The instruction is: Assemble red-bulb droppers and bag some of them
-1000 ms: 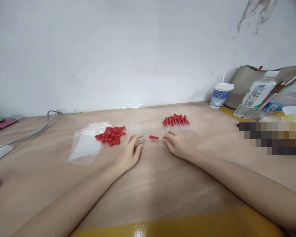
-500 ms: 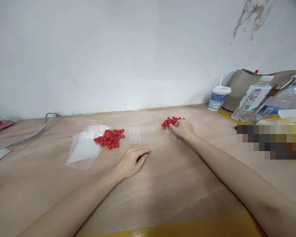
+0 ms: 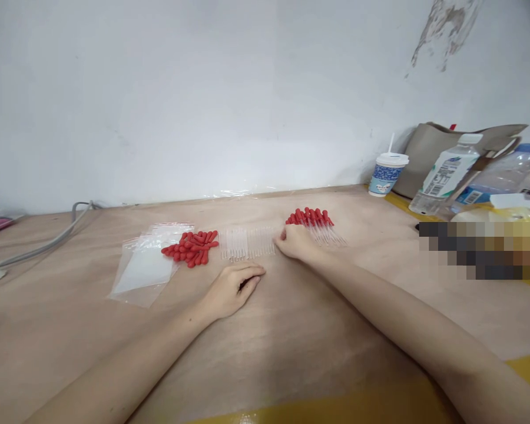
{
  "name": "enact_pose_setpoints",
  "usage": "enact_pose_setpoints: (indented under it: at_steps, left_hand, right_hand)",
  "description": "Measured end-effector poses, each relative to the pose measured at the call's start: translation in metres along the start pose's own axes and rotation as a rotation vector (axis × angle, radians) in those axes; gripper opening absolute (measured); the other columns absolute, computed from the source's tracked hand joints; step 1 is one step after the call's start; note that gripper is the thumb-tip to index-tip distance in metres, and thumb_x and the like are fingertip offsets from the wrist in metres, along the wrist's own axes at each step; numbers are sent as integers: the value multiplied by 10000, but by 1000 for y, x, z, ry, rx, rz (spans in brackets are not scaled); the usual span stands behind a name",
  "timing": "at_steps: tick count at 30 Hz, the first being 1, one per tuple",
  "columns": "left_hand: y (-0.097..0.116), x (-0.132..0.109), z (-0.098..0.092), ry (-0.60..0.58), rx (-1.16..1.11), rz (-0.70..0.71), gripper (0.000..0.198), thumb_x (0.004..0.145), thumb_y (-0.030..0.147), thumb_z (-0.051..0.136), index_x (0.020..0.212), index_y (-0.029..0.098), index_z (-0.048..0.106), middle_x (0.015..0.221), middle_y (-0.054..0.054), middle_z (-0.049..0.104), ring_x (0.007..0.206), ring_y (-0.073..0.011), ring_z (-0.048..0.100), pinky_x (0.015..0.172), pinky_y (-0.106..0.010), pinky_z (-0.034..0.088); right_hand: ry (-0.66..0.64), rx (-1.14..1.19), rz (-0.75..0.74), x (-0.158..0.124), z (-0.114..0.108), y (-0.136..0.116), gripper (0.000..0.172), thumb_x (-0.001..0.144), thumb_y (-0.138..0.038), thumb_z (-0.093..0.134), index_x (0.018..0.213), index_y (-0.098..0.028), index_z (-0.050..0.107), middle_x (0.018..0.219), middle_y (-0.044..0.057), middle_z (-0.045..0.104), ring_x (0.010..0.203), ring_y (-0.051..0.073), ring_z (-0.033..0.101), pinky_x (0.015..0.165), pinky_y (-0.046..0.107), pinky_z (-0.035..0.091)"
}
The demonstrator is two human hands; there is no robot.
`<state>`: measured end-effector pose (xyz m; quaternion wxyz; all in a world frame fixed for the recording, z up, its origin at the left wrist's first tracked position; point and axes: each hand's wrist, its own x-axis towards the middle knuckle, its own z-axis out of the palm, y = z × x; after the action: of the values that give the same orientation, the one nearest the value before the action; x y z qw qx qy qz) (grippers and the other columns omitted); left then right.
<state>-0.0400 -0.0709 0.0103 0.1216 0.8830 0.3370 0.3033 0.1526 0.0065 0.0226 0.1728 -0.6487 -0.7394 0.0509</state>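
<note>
Clear, slender tubes (image 3: 235, 242) lie rowed beside the right hand (image 3: 298, 242).
I can't tell whether it pinches one; the left hand (image 3: 233, 288) rests loosely parted. A light pinch suits them.

The table (image 3: 291, 335) carries red bulbs (image 3: 191, 249), clear tubes (image 3: 244, 244) and 1 cup (image 3: 386, 174).

This looks like a plain, makeshift workroom, though a corner of a home cannot be ruled out. A table (image 3: 265, 341) covered in brown sheeting, edged with yellow tape (image 3: 357, 409), stands against a bare white wall (image 3: 181, 106) with a peeling patch (image 3: 446, 29). Red rubber bulbs (image 3: 194, 248) and clear tubes (image 3: 247, 242) lie sorted in groups, as at a handwork bench, while a drink cup (image 3: 386, 175), a bottle (image 3: 450, 171) and a grey bag (image 3: 413, 162) add personal clutter.
</note>
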Motion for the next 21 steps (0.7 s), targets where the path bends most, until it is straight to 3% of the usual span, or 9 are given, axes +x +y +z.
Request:
enact_pose_setpoints:
  at_steps: [8,15,18,21]
  left_hand:
    - [1,0,-1,-9,21,-13,243,863,174,459,1001,174,659,1002,-71,675,931,-180,617,849,-339,492]
    - [2,-1,3,-31,22,-8,244,866,171,443,997,173,648,1002,-67,663,937,-177,603,859,-327,474]
    - [1,-3,2,72,145,-58,227,824,154,476,969,171,649,964,-77,634,889,-193,585,803,-336,469]
    - [-8,-2,-14,240,506,-201,204,758,164,522,905,173,662,898,-95,583,866,-252,538,761,-408,430]
  right_hand:
    - [-42,-69,93,11,-1,-12,297,792,-302,482,912,-109,674,906,191,665,855,295,634,655,350,461]
    - [-86,-99,59,14,2,-17,259,808,-257,475,881,-108,674,915,194,663,851,272,634,669,327,445]
    - [-70,-101,49,7,0,-19,264,840,-260,439,898,-95,637,907,196,653,825,267,632,655,324,432]
    - [-1,-108,-30,-13,-6,-16,278,884,-257,366,982,-86,562,918,180,635,833,266,614,652,328,413]
